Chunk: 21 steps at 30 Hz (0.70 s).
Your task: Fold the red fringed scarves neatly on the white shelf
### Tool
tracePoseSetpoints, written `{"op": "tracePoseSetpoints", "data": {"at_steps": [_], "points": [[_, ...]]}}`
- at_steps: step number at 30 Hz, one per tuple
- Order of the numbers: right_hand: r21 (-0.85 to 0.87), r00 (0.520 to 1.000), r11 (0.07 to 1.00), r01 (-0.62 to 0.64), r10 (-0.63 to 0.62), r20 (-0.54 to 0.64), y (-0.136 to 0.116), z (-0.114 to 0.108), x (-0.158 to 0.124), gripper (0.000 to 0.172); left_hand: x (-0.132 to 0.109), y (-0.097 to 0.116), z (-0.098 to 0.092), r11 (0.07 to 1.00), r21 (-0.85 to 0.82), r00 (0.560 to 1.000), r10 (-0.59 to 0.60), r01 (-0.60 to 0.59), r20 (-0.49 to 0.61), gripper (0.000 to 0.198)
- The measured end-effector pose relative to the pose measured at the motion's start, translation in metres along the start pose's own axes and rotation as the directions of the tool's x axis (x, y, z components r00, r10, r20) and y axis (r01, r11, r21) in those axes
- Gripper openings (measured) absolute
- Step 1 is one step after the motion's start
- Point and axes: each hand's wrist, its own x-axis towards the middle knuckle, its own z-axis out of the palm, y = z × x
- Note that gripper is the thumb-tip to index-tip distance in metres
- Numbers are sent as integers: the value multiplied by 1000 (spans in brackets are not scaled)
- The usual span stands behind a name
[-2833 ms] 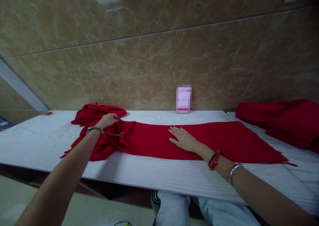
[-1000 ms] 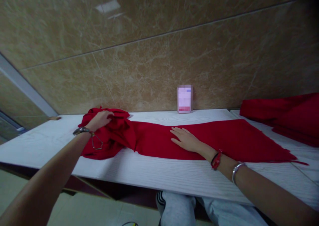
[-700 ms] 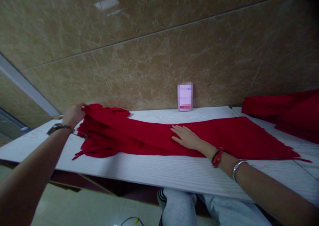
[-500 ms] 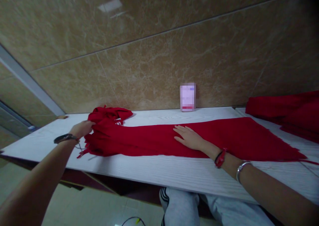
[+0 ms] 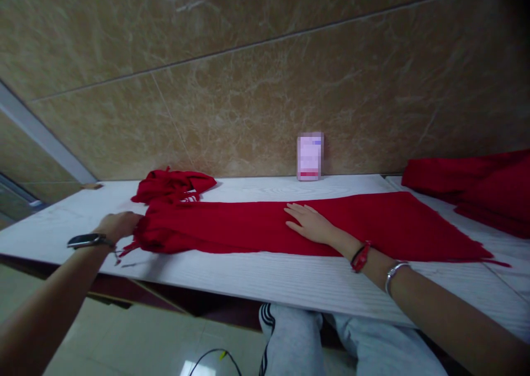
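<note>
A long red scarf (image 5: 248, 227) lies spread lengthwise over the white tabletop (image 5: 269, 276). Its right end is slanted and frayed, with a thin strand trailing out; the left end is bunched, with fringe at its near corner. My right hand (image 5: 312, 224) rests flat on the middle of the cloth, fingers stretched out. At the bunched left end my left hand (image 5: 120, 225) is closed on the scarf's edge, its fingertips hidden by the fabric. Just behind that end sits a crumpled red cloth (image 5: 174, 185) with some white marks or fringe; I cannot tell whether it joins the scarf.
More folded red cloth (image 5: 467, 188) lies at the right. Against the marbled wall (image 5: 248, 105) leans a blurred pink-white phone-like rectangle (image 5: 309, 158). A small brown piece (image 5: 91, 186) lies at the back left corner. Below, a dark cable (image 5: 215, 351) rests on the floor.
My left hand has moved slightly left and toward me, with the scarf's bunched end now apart from more of the crumpled cloth behind. My right hand stays flat on the scarf.
</note>
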Motion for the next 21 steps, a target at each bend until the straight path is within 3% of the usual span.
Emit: {"op": "tracePoseSetpoints", "data": {"at_steps": [2, 4, 5, 7, 8, 9, 10, 11, 13, 14, 18, 21], "points": [[-5, 1000, 1000, -1, 1, 5, 0, 0, 0, 53, 0, 11, -10, 994, 98, 998, -59, 55, 29, 22], [-3, 1000, 1000, -3, 3, 9, 0, -1, 0, 53, -1, 35, -29, 973, 204, 994, -97, 104, -44, 30], [-1, 1000, 1000, -2, 2, 9, -1, -1, 0, 52, -2, 53, -39, 973, 222, 992, -39, 66, -124, 31], [-1, 1000, 1000, -3, 3, 6, -2, -2, -1, 52, -6, 95, -54, 970, 94, 957, 239, -226, -166, 32], [-5, 1000, 1000, -4, 5, 7, -2, -3, -1, 52, -8, 118, -58, 894, 7, 888, 446, -448, -108, 32], [-11, 1000, 1000, -6, 6, 7, -2, -4, -1, 51, -11, 138, -59, 834, -35, 833, 546, -550, -90, 31], [-15, 1000, 1000, -7, 7, 8, -3, -4, -2, 51, -13, 156, -59, 765, -75, 769, 636, -639, -59, 32], [-19, 1000, 1000, -8, 8, 10, -3, -5, -2, 51, -16, 170, -56, 650, -159, 660, 751, -743, -17, 35], [-22, 1000, 1000, -6, 6, 16, -4, -6, -2, 51, -20, 186, -50, 531, -265, 554, 832, -805, -15, 41], [-24, 1000, 1000, -5, 5, 19, -4, -6, -2, 51, -21, 188, -48, 510, -298, 541, 841, -807, -27, 42], [-30, 1000, 1000, 2, -2, 30, -4, -7, -2, 52, -23, 178, -45, 578, -313, 613, 790, -754, -18, 33], [-23, 1000, 1000, -1, 1, 31, -4, -6, -2, 52, -25, 170, -46, 584, -330, 602, 796, -742, 57, 24]]}}
